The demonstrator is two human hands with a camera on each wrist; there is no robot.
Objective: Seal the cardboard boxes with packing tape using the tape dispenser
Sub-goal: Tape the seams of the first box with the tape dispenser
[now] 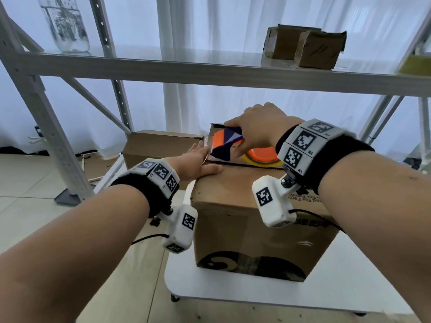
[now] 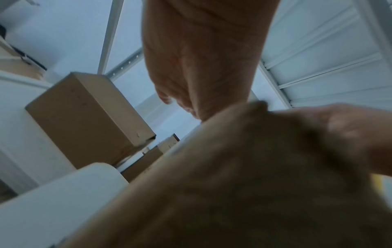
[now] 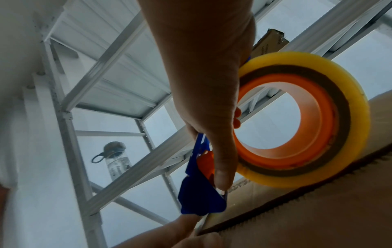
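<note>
A brown cardboard box (image 1: 245, 213) with a black logo stands on a white cart. My right hand (image 1: 258, 129) grips a blue and orange tape dispenser (image 1: 227, 142) held over the box's top seam near its left end. In the right wrist view the dispenser (image 3: 201, 193) carries a yellowish tape roll (image 3: 307, 120) with an orange core, its blue nose at the seam. My left hand (image 1: 198, 162) lies flat with straight fingers on the box's top left corner, right beside the dispenser. The left wrist view shows the left hand's palm (image 2: 201, 58) above the blurred box (image 2: 233, 193).
The white cart (image 1: 338, 292) has a rounded front edge. Another cardboard box (image 1: 161, 148) sits behind on the left. A grey metal shelf (image 1: 163, 66) overhead carries two small boxes (image 1: 305, 47) and a clear bottle (image 1: 65, 24). Tiled floor lies to the left.
</note>
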